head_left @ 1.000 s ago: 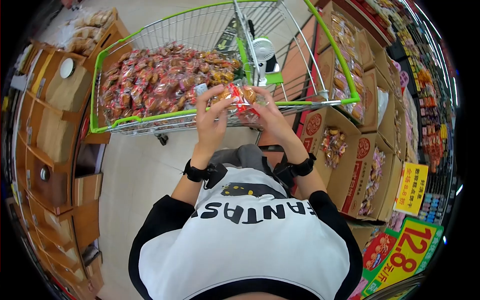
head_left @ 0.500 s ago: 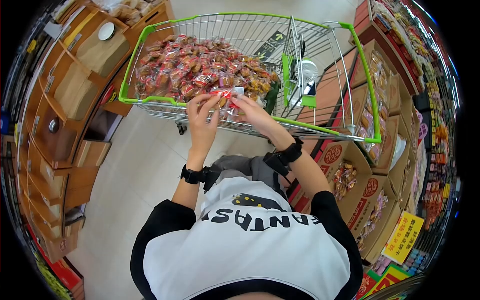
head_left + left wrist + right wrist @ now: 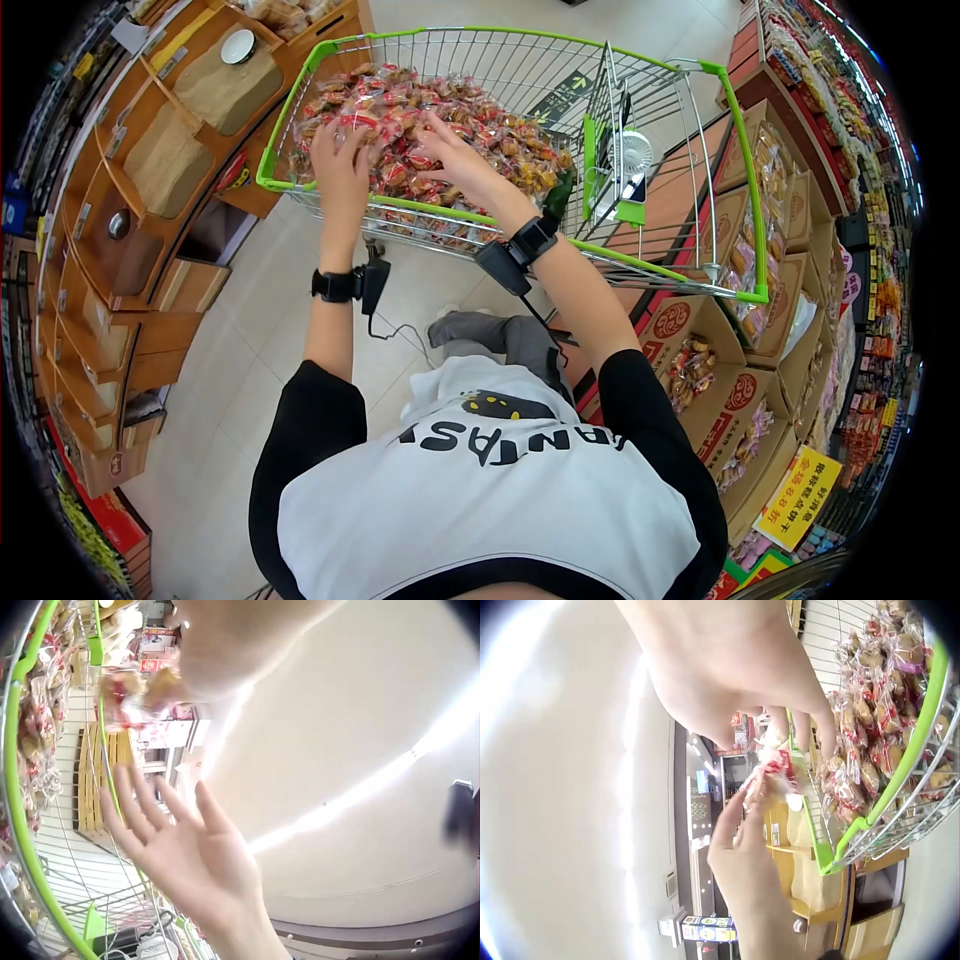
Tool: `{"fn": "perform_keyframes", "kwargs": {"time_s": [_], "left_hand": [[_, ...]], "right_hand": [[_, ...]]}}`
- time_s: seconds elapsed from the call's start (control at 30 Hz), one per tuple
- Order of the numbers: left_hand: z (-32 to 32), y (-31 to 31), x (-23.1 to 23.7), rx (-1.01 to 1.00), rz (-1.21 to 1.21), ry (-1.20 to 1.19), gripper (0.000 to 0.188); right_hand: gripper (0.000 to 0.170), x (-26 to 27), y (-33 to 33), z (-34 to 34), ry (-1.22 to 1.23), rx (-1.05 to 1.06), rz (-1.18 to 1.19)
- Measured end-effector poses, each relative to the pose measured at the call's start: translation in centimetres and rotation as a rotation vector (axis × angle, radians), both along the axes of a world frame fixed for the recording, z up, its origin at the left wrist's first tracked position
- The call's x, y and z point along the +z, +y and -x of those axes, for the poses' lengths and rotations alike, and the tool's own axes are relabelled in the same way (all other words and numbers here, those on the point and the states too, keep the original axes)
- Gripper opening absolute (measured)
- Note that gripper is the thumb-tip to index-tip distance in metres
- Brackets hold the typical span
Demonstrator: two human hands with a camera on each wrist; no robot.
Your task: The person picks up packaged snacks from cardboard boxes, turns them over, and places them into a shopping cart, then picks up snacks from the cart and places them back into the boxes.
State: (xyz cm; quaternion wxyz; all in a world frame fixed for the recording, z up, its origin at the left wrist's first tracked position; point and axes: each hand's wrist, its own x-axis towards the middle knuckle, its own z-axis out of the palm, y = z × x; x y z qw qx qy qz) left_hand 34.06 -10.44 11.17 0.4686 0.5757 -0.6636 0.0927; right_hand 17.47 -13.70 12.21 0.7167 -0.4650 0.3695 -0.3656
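Note:
A shopping cart [image 3: 420,213] with green edging holds a heap of small snack packets [image 3: 500,135], brown inside clear wrappers printed in red. My left hand [image 3: 342,165] is over the heap at the cart's left part. Between its thumb and fingers it pinches one red-and-clear snack packet [image 3: 778,766], also visible as a blurred packet [image 3: 124,697] in the left wrist view. To the right of it, my right hand [image 3: 460,168] hovers above the heap with fingers spread. Its bare palm faces the left wrist camera, nothing in it.
A white fan [image 3: 634,153] sits in the cart's rear section, near a dark green long object [image 3: 560,198]. Cardboard boxes [image 3: 690,330] of packaged snacks line the right side. Curved wooden shelving [image 3: 140,300] stands on the left, with pale floor [image 3: 250,370] between.
Both hands held the packet together near the cart's close rim. They have moved left and forward over the heap; the right hand has let go and opened, while the left keeps the packet.

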Motion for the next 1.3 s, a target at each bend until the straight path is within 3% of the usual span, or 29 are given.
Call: {"fn": "perform_keyframes", "kwargs": {"time_s": [0.07, 0.13, 0.23, 0.4, 0.73, 0.93, 1.0, 1.3], "left_hand": [[-1.7, -1.0, -2.7, 0.123, -0.105, -0.253, 0.021], [-2.0, -1.4, -4.5, 0.031, -0.240, -0.230, 0.018], [-0.1, 0.9, -5.3, -0.124, -0.285, -0.074, 0.016], [5.0, 3.1, -5.1, -0.315, -0.339, 0.248, 0.013], [14.9, 6.3, -2.7, -0.721, -0.452, 0.385, 0.011], [20.0, 7.6, -1.8, -0.977, -0.612, 0.308, 0.011], [21.5, 7.6, -2.0, -1.057, -0.561, 0.248, 0.011], [26.8, 8.6, -1.4, -1.288, -0.694, 0.153, 0.011]], "right_hand": [[0.052, -1.2, 0.0, 1.1, 0.056, 0.013, -0.016], [0.052, -2.0, 0.3, 2.9, 0.119, 0.015, -0.034], [0.043, -2.5, 2.0, 5.3, 0.231, 0.042, -0.002], [0.033, -1.5, 5.2, 9.1, 0.220, 0.046, 0.008], [0.026, -2.2, 12.1, 15.9, 0.148, -0.002, 0.021], [0.026, -1.2, 16.6, 21.1, 0.113, -0.245, -0.020], [0.026, -1.0, 18.2, 23.0, 0.111, -0.357, -0.050], [0.024, -1.8, 23.8, 28.9, 0.069, -0.814, -0.018]]}}
